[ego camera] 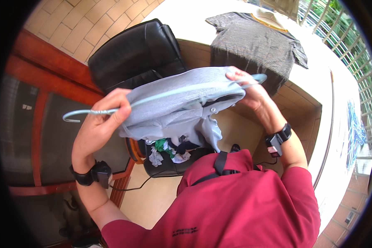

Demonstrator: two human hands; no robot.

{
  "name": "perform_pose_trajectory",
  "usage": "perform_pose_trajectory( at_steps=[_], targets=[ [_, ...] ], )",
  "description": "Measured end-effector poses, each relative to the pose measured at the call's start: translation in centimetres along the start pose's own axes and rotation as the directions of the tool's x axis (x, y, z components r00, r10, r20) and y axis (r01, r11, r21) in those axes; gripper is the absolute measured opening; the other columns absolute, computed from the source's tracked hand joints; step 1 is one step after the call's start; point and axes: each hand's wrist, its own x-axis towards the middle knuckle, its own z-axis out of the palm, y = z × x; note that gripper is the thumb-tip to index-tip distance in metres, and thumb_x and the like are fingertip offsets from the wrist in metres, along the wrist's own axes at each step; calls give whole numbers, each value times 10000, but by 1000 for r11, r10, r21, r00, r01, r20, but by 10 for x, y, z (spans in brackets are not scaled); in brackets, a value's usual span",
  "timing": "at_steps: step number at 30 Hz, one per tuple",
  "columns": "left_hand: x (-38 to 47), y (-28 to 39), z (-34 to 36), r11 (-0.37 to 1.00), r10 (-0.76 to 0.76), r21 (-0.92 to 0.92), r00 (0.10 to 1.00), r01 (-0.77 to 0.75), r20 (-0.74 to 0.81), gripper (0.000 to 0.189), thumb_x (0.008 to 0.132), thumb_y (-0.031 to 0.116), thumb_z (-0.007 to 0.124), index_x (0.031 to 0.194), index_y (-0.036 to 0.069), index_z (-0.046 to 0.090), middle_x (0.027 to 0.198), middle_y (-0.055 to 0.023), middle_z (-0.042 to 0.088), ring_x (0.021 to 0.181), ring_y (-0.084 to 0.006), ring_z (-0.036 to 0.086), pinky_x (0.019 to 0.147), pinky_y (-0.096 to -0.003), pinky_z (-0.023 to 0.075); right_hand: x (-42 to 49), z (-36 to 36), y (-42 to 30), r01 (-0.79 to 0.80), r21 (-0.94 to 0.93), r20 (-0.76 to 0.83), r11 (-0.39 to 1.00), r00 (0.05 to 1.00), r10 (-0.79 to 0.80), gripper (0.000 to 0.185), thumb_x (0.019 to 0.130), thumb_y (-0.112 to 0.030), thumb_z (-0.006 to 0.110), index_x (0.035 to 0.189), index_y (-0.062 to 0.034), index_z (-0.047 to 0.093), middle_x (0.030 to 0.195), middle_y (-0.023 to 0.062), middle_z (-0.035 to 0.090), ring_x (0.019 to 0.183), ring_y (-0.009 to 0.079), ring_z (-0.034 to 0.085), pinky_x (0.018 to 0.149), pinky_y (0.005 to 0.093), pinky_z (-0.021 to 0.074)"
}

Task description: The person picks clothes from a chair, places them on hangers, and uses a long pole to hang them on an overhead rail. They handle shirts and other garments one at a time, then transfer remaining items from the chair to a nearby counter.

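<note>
A light grey-blue cloth garment [173, 90] with a round button is held up in front of me. A pale blue wire hanger [170, 93] runs along its upper side. My left hand [102, 124] grips the hanger just beside its twisted neck, against the garment's left edge, and the hook points out to the left. At the other end, my right hand [248, 88] pinches the garment's edge, with the hanger's rounded end passing across the fingers. Folds hide part of the hanger and my right fingertips.
A black leather chair [136, 52] stands ahead, with several crumpled clothes [167, 150] on its seat. A dark grey T-shirt [257, 46] drapes over the white counter [313, 83]. Blue hangers [353, 136] lie at the far right by the window bars [344, 40]. A wood-framed glass door [37, 139] is left.
</note>
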Motion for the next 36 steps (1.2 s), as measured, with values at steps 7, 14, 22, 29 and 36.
perform_pose_trajectory(
  at_steps=[7, 14, 22, 29, 36],
  targets=[
    [3, -29, 13, 973, -38, 231, 998, 27, 40, 206, 954, 130, 629, 854, -37, 562, 847, -122, 539, 764, -241, 525, 730, -339, 432, -23, 27, -60, 114, -215, -65, 970, 989, -130, 354, 971, -114, 662, 1310, -47, 587, 1096, 29, 666, 951, 102, 668, 839, 264, 576],
    [11, -18, -14, 944, 76, 314, 993, -102, 92, 149, 907, 86, 645, 837, -34, 589, 789, -149, 540, 707, -285, 556, 647, -371, 432, -50, 54, -83, -10, -608, -146, 794, 984, -99, 358, 981, -124, 636, 1336, -139, 598, 1039, -6, 623, 865, 27, 588, 688, 172, 482],
    [40, -48, 29, 887, 105, 458, 991, -53, -88, 207, 977, 138, 598, 865, -19, 524, 768, -147, 477, 676, -298, 499, 639, -368, 393, -46, 79, -43, -32, -169, 72, 985, 996, 44, 478, 990, -117, 636, 1437, -70, 470, 1235, 30, 631, 1083, 108, 646, 902, 269, 552],
    [48, -49, 16, 980, 196, -3, 970, -199, -146, 280, 1022, 176, 578, 818, -4, 514, 747, -31, 478, 704, -111, 450, 673, -278, 401, -33, 104, -48, 398, -840, 537, -368, 518, -666, 479, 825, 58, 625, 1291, -47, 586, 1215, 172, 594, 1134, 342, 574, 1008, 428, 458],
    [63, -54, 27, 908, 358, 302, 912, -290, -201, 255, 838, 196, 769, 822, 46, 563, 857, -61, 563, 797, -251, 561, 729, -347, 430, 7, 150, -19, 393, -798, 568, -456, 744, -352, 135, 891, -198, 717, 932, -105, 629, 893, 130, 547, 687, 330, 631, 611, 450, 517]
  ],
)
